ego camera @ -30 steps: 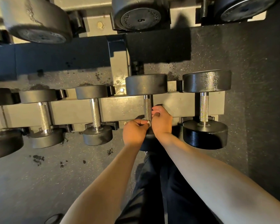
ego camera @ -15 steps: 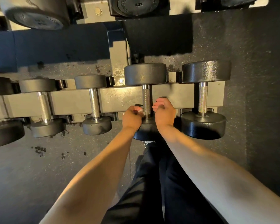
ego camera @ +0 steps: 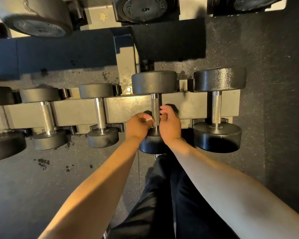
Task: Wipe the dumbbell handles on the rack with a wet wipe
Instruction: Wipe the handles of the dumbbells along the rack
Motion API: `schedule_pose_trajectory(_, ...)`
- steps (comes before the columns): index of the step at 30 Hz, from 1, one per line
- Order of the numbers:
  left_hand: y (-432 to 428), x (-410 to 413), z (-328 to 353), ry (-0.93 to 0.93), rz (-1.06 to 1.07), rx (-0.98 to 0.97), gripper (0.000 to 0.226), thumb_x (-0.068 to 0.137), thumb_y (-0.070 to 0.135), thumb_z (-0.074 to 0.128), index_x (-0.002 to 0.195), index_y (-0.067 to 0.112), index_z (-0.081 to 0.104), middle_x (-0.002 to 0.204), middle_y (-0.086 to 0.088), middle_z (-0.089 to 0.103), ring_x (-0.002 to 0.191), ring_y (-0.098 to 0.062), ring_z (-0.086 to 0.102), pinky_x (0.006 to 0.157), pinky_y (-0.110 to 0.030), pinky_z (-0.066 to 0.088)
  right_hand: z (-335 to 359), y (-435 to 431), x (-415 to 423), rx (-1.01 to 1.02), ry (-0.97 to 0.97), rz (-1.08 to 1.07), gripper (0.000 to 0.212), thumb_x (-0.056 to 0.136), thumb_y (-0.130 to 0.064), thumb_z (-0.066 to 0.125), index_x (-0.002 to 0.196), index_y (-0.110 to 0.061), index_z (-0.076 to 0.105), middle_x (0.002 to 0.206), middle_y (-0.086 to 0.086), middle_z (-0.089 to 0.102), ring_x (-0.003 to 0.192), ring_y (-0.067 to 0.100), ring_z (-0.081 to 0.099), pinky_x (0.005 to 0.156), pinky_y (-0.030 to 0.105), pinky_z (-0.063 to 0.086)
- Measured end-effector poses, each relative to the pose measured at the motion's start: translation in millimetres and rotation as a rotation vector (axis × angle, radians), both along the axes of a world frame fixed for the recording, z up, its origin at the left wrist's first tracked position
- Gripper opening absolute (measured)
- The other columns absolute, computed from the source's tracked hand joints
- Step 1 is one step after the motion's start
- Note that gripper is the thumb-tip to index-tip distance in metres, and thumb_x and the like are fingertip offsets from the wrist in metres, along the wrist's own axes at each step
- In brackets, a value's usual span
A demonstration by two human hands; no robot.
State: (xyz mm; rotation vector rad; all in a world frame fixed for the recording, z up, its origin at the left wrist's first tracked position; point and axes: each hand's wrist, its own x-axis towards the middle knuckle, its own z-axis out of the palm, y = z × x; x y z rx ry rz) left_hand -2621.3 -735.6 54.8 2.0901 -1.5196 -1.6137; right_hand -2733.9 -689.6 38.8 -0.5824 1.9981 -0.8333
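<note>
Dumbbell handle [ego camera: 155, 107] on rack [ego camera: 121, 109] sits between our hands; left grip [ego camera: 139, 125] pinches white wet wipe [ego camera: 149, 119], right grip [ego camera: 169, 123] loosely curled, released

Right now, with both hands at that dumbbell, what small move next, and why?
Probably wrap the wet wipe in the left hand around the handle and draw it upward: the wipe sits beside the handle's lower end, bare knurling above; the right hand hangs loosely curled.
</note>
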Motion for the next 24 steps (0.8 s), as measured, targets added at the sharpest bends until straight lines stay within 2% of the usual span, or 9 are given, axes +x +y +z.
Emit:
schedule_pose_trajectory(3, -6.8, -12.3, 2.9, 0.054, 0.057, -0.232, 0.016, 0.099, 0.022, 0.063, 0.114, 0.022, 0.068, 0.106, 0.005, 0.071, 0.097, -0.012, 0.064, 0.086, -0.025, 0.049, -0.1, -1.7, -0.7, -0.041, 0.056, 0.021, 0.034, 0.105, -0.013, 0.039, 0.132, -0.020, 0.057, 0.132, 0.005, 0.053, 0.109, 0.020, 0.056, 0.087, 0.027, 0.041)
schedule_pose_trajectory(6, -16.1, -33.8, 3.7, 0.129, -0.087, -0.374, 0.031, 0.104, 0.015, 0.052, 0.133, 0.015, 0.063, 0.123, 0.004, 0.067, 0.108, -0.001, 0.057, 0.094, -0.006, 0.040, -5.9, -4.0, -2.9, -0.048, 0.045, -0.034, 0.035, 0.107, -0.015, 0.037, 0.136, -0.017, 0.055, 0.138, 0.007, 0.052, 0.121, 0.022, 0.054, 0.095, 0.023, 0.038)
schedule_pose_trajectory(7, -16.7, -37.5, 2.9, 0.117, -0.127, -0.411, 0.033, 0.104, 0.010, 0.049, 0.134, 0.015, 0.063, 0.122, 0.005, 0.066, 0.106, 0.001, 0.055, 0.092, -0.003, 0.038, -7.8, -4.4, -3.4, -0.039, 0.037, -0.037, 0.035, 0.107, -0.016, 0.037, 0.137, -0.017, 0.055, 0.139, 0.008, 0.052, 0.124, 0.024, 0.053, 0.097, 0.023, 0.037)
schedule_pose_trajectory(9, -15.7, -38.4, 2.3, 0.101, -0.153, -0.436, 0.038, 0.103, 0.006, 0.045, 0.133, 0.019, 0.063, 0.113, 0.007, 0.067, 0.097, -0.002, 0.058, 0.085, -0.007, 0.043, -10.8, -4.0, -3.4, -0.020, 0.024, -0.029, 0.036, 0.106, -0.016, 0.037, 0.138, -0.018, 0.054, 0.141, 0.008, 0.052, 0.126, 0.025, 0.052, 0.100, 0.025, 0.037)
schedule_pose_trajectory(12, -19.1, -38.9, -2.8, 0.135, -0.071, -0.365, 0.034, 0.104, 0.009, 0.045, 0.124, 0.023, 0.068, 0.104, 0.008, 0.069, 0.092, -0.011, 0.063, 0.087, -0.025, 0.051, -15.3, -4.3, -2.4, -0.004, 0.029, -0.029, 0.038, 0.104, -0.012, 0.038, 0.139, -0.020, 0.054, 0.142, 0.006, 0.053, 0.126, 0.026, 0.053, 0.101, 0.027, 0.039)
schedule_pose_trajectory(15, -23.7, -42.0, -10.9, 0.147, 0.103, -0.264, 0.024, 0.103, 0.015, 0.048, 0.106, 0.023, 0.070, 0.096, 0.003, 0.072, 0.092, -0.019, 0.067, 0.090, -0.041, 0.055, -17.5, -5.3, -0.7, 0.000, 0.055, -0.027, 0.041, 0.101, -0.007, 0.040, 0.137, -0.018, 0.056, 0.140, 0.008, 0.055, 0.123, 0.029, 0.056, 0.104, 0.036, 0.044)
schedule_pose_trajectory(17, -21.1, -41.3, -13.6, 0.112, 0.171, -0.192, 0.020, 0.104, 0.020, 0.049, 0.110, 0.016, 0.067, 0.100, -0.004, 0.072, 0.096, -0.024, 0.067, 0.091, -0.046, 0.054, -16.8, -6.4, -0.5, 0.011, 0.061, -0.043, 0.040, 0.101, -0.007, 0.040, 0.137, -0.017, 0.056, 0.137, 0.010, 0.057, 0.120, 0.031, 0.059, 0.103, 0.044, 0.047)
schedule_pose_trajectory(21, -25.1, -41.1, -12.6, 0.052, 0.146, -0.053, 0.029, 0.107, 0.020, 0.044, 0.121, 0.009, 0.067, 0.111, -0.009, 0.071, 0.104, -0.025, 0.065, 0.093, -0.035, 0.050, -17.3, -6.9, 2.7, 0.021, 0.094, -0.048, 0.038, 0.101, -0.016, 0.038, 0.132, -0.019, 0.059, 0.127, 0.010, 0.063, 0.112, 0.033, 0.062, 0.099, 0.049, 0.050)
schedule_pose_trajectory(24, -36.6, -44.1, -10.0, 0.051, 0.114, 0.061, 0.031, 0.107, 0.012, 0.038, 0.119, 0.008, 0.066, 0.098, -0.006, 0.067, 0.092, -0.020, 0.062, 0.074, -0.021, 0.046, -21.1, -5.2, 3.6, 0.030, 0.080, -0.048, 0.040, 0.097, -0.013, 0.038, 0.129, -0.020, 0.061, 0.117, 0.007, 0.066, 0.107, 0.029, 0.065, 0.097, 0.049, 0.052)
